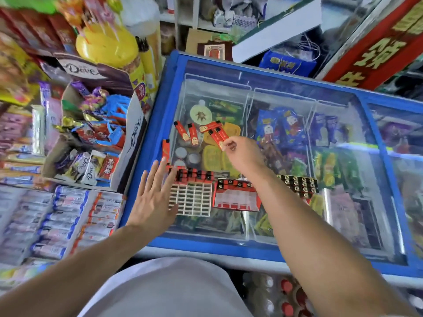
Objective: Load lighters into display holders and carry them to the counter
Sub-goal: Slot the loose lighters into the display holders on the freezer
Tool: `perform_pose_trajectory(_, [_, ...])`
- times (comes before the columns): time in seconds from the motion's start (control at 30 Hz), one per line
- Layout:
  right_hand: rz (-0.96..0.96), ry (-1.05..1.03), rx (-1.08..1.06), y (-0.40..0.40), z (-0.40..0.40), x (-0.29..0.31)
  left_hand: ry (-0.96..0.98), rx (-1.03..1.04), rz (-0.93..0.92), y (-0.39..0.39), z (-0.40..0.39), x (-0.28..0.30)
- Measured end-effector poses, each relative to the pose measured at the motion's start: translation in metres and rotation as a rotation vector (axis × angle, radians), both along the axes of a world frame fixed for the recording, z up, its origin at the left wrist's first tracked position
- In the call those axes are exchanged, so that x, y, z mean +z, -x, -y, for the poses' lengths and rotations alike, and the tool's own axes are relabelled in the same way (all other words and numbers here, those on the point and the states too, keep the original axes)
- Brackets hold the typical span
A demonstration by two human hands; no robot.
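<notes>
- Lighters point(191, 133) lie loose on the glass lid point(286, 106) of the blue freezer, near the middle of the frame. They are small, red and stiff.
- Right hand point(240, 152) pinches the near end of one lighter point(217, 138) between thumb and finger.
- Left hand point(153, 197) is flat with fingers spread, resting at the left edge of the white holder point(194, 200). It grips nothing.
- White holder sits lower middle, with one row of lighters along its far side. Most of its slots look bare.
- Red holder point(235, 197) sits just right of it, and a black tray point(297, 184) shows past the right arm.
- I think each lighter is light and hard, so a two-finger pinch will do.
- They look smooth, so they may slide on the glass.
- A full holder should be held by both sides and kept level, or lighters may tip out.
</notes>
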State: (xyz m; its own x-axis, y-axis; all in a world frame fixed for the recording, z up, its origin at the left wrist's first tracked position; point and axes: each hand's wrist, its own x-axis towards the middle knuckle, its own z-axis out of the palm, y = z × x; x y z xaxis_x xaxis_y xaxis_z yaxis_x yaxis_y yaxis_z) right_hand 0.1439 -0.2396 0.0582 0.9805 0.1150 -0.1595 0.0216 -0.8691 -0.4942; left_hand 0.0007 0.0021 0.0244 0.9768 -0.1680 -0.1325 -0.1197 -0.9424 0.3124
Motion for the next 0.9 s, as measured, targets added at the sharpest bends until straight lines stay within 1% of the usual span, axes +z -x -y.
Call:
perform_pose_trajectory(0.17, [-0.062, 0.101, 0.003, -0.042, -0.031, -0.04, 0.013, -0.091, -0.09, 0.009, -0.017, -0.021])
perform_pose_trajectory(0.3, [-0.026, 0.236, -0.012, -0.058, -0.037, -0.066, 0.052, -0.117, -0.147, 0.007, -0.023, -0.021])
perform_pose_trajectory(0.37, [-0.019, 0.255, -0.039, -0.064, -0.04, -0.069, 0.093, -0.114, -0.183, 0.007, -0.022, -0.019])
perform_pose_trajectory(0.5, [-0.094, 0.276, -0.083, -0.069, -0.042, -0.055, 0.176, -0.11, -0.209, 0.009, -0.022, -0.019])
perform_pose_trajectory(0.63, [-0.08, 0.269, -0.137, -0.063, -0.039, -0.053, 0.219, -0.1, -0.199, 0.011, -0.023, -0.022])
perform_pose_trajectory(0.8, [-0.31, 0.279, -0.06, -0.058, -0.038, -0.053, 0.229, -0.1, -0.184, 0.011, -0.022, -0.024])
perform_pose_trajectory(0.83, [-0.332, 0.253, -0.046, -0.054, -0.039, -0.048, 0.236, -0.104, -0.177, 0.011, -0.022, -0.026])
perform_pose_trajectory(0.9, [-0.299, 0.108, -0.057, -0.04, -0.044, -0.032, 0.254, -0.118, -0.154, 0.011, -0.023, -0.028])
